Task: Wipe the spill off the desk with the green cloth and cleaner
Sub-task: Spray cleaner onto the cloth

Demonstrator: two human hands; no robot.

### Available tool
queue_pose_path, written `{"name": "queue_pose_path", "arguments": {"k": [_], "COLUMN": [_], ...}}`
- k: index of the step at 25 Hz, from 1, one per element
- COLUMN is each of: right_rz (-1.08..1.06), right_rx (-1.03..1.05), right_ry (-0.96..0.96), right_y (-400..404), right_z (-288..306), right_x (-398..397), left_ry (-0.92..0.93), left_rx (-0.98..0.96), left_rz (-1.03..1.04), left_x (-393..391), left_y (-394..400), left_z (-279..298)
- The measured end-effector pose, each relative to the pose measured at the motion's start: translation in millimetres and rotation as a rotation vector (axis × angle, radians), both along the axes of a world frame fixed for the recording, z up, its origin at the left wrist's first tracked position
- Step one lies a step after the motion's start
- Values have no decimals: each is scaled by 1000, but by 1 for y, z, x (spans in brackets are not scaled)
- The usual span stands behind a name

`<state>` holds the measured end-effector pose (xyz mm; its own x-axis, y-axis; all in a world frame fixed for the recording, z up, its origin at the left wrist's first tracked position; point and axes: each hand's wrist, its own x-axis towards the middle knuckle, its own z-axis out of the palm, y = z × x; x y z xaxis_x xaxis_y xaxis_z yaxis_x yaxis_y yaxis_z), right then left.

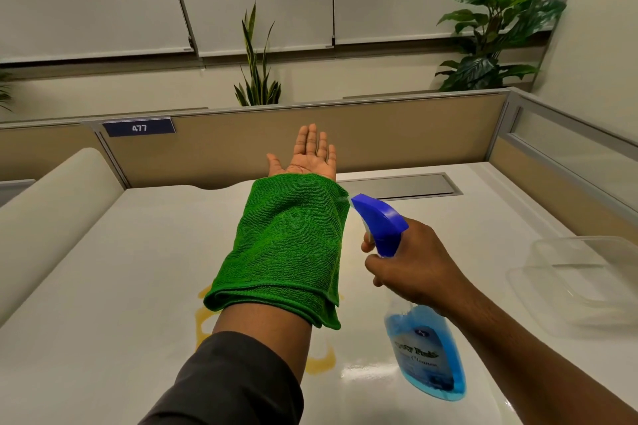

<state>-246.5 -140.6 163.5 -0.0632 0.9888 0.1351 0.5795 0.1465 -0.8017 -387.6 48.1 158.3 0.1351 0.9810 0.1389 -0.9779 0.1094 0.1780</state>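
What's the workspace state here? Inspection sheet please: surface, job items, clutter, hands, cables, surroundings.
Surface: glossy white desk with a yellow-orange liquid spill, partly hidden under the left forearm.
Job's things: folded green microfibre cloth draped over the left forearm; clear spray bottle of blue cleaner with blue trigger head, nozzle aimed at the cloth.
Clutter: clear plastic container at the desk's right edge.
Hands: left hand open, palm up, holding nothing; right hand in a grip round the bottle neck.
Cables: nothing seen; grey cable hatch closed.
Surroundings: tan partition panels, blue sign reading 477, potted plants behind.
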Motion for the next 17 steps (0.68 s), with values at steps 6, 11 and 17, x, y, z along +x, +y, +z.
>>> {"name": "queue_pose_path", "arguments": {"k": [6,11,17], "right_rz": [-45,-26,83], "right_rx": [-22,-17,-9], "right_ry": [45,37,34], "right_y": [6,7,-7], "right_z": [-3,-6,-7], "right_x": [10,10,7], "left_ry": [-47,-66,-122], "left_rx": [31,73,79], "left_rz": [21,37,109], "left_x": [-3,-7,-19], "left_y": [10,17,26], "left_z": [0,2,10]}}
